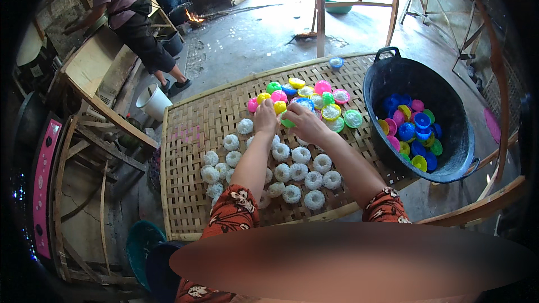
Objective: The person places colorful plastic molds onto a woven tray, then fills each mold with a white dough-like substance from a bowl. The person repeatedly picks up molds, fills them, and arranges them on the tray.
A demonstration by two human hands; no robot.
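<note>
Round molds (331,113) near both hands (303,124) face up or down.

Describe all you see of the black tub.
The black tub is deep, rounded, plastic-looking, with loop handles at its rim and whitish marks inside. It opens upward at the right of the woven bamboo tray; its underside is hidden. Loose blue, pink, yellow and green moulds lie in it. Neither left hand nor right hand touches it.
</note>
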